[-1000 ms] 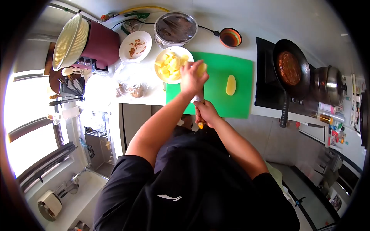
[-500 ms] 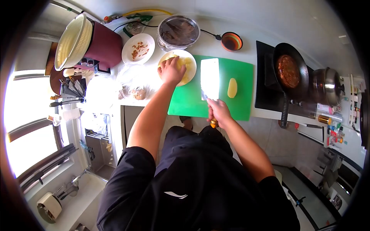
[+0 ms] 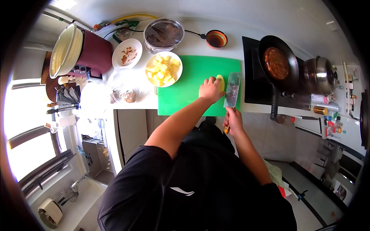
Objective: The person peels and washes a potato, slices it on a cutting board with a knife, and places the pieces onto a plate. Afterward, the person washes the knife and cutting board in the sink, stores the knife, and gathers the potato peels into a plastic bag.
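Board (image 3: 173,101), green, on a white counter (image 3: 192,47); clock directions run from its middle, 12 farthest from the person I watch. Its near edge lies close to the counter's edge; at 3 it stops just short of the hob (image 3: 252,88). Green surface stretches between the bowl (image 3: 152,60) at 10 and the left hand (image 3: 210,91), and beyond the fingers toward 12. The slice (image 3: 220,82), pale yellow, lies on the board at 2, along the left hand's thumb side, its near end by the thumb. Those fingers are bent; I cannot tell whether they grip it. At the slice's 3 o'clock, just beside it, stands the blade of the cleaver (image 3: 232,89), near the board's edge. The right hand (image 3: 233,120), at 5, is clenched around the handle, whose end juts out below the fist. The bowl holds pale yellow chunks and overlaps the board. Farther out at 10, a dish (image 3: 116,57) contains brown scraps; at 11, a tub (image 3: 164,34) bears clear film over dark contents; at 1, a cup (image 3: 216,39) contains dark liquid. At 2, the pan (image 3: 291,73) on the hob holds a round brown food (image 3: 276,63).
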A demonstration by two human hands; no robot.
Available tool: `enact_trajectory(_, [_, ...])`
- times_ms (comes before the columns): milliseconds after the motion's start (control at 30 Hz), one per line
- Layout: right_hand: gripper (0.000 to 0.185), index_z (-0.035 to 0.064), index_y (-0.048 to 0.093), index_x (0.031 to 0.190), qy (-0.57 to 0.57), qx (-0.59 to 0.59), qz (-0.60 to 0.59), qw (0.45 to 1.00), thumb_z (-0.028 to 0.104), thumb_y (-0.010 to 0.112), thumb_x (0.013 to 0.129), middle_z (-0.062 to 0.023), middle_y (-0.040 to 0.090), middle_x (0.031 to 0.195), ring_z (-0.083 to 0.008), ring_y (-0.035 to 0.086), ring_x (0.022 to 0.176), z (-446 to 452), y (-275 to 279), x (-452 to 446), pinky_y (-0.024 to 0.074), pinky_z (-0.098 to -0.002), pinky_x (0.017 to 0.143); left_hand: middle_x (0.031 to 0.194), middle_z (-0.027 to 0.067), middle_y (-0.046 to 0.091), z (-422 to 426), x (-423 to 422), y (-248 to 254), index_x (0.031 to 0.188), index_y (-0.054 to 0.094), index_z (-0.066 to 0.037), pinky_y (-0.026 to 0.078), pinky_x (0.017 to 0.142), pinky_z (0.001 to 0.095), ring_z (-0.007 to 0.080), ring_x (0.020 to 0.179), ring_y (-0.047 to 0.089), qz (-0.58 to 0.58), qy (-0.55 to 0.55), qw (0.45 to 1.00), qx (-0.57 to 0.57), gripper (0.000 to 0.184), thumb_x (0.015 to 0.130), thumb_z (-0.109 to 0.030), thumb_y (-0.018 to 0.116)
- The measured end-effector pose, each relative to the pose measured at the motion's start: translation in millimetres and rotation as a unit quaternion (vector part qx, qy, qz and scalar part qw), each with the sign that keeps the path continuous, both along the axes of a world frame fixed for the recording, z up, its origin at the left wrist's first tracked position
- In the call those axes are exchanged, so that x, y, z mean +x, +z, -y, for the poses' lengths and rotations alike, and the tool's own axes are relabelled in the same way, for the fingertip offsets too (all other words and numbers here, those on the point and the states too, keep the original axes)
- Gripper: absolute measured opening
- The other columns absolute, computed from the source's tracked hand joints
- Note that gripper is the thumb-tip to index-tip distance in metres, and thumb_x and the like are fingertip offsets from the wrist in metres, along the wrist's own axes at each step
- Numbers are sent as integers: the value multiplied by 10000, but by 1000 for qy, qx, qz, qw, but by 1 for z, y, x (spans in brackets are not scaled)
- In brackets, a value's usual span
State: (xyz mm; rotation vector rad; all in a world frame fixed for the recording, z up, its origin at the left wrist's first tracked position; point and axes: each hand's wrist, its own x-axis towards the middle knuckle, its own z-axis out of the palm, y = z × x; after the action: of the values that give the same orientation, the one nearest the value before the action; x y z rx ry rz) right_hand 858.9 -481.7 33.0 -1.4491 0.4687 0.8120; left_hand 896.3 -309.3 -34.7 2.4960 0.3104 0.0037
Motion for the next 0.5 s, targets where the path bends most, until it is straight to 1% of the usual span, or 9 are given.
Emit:
enact_trajectory(33, [314, 110, 468, 799, -1, 0, 1, 1000, 295, 626, 998, 17, 425, 565, -113, 426, 407, 4, 2, 2, 437, -316, 403, 1362, 122, 560, 5, 5, -2, 1345, 587, -135, 530, 991, 465, 354, 1256, 554, -50, -1, 999, 3, 527, 855, -259, 736])
enact_trajectory(167, [304, 104, 492, 815, 21, -38, 29, 999, 307, 621, 1002, 20, 440, 571, -108, 430, 412, 21, 5, 9, 442, -316, 404, 1307, 155, 597, 6, 11, -8, 1315, 606, -99, 554, 958, 470, 361, 1182, 618, -72, -1, 997, 20, 486, 870, -254, 727])
enact_trajectory(233, [297, 96, 511, 830, 31, -43, 38, 998, 312, 622, 1001, 18, 452, 575, -106, 435, 414, 29, 3, 14, 443, -317, 403, 1218, 180, 641, -3, 8, -13, 1249, 633, -67, 574, 898, 466, 366, 1057, 682, -63, 129, 984, -103, 453, 857, -269, 735])
enact_trajectory(267, [288, 77, 540, 864, 53, -55, 54, 996, 317, 626, 998, 13, 471, 584, -110, 449, 419, 31, 0, 15, 454, -320, 408, 1218, 180, 641, -6, 5, -16, 1249, 633, -67, 574, 898, 466, 366, 1057, 682, -63, 126, 985, -103, 453, 857, -269, 735])
enact_trajectory(333, [288, 57, 569, 899, 76, -68, 69, 992, 322, 630, 995, 7, 489, 593, -113, 463, 423, 33, -5, 17, 465, -322, 412, 1137, 182, 666, -10, 1, -26, 1178, 652, -45, 574, 848, 462, 362, 965, 709, -129, 264, 931, -219, 435, 848, -314, 741])
enact_trajectory(367, [296, 33, 596, 941, 104, -87, 78, 988, 323, 631, 993, -2, 512, 608, -122, 488, 434, 31, -7, 18, 479, -325, 420, 1137, 182, 666, -11, -1, -30, 1178, 652, -45, 574, 848, 462, 362, 965, 709, -128, 265, 930, -220, 435, 848, -314, 741])
enact_trajectory(433, [403, -11, 647, 1021, 169, -154, 109, 967, 389, 602, 1009, -37, 559, 641, -162, 562, 472, 22, -6, 22, 512, -332, 441, 1014, 162, 708, -11, -8, -38, 1147, 648, 2, 559, 815, 422, 329, 934, 701, -191, 335, 857, -341, 470, 847, -346, 745])
enact_trajectory(467, [403, -11, 647, 1021, 170, -154, 108, 967, 389, 602, 1009, -37, 559, 641, -162, 562, 472, 17, -6, 23, 512, -332, 441, 1014, 162, 708, -6, -12, -44, 1147, 648, 2, 559, 815, 422, 329, 934, 701, -193, 336, 857, -341, 470, 847, -346, 745])
enact_trajectory(500, [460, -7, 655, 1018, 195, -162, 114, 961, 445, 574, 1017, -44, 561, 650, -165, 571, 475, 13, -5, 25, 506, -323, 432, 988, 149, 708, -1, -15, -49, 1147, 643, 6, 559, 802, 421, 319, 908, 699, -108, 353, 901, -229, 472, 841, -338, 749])
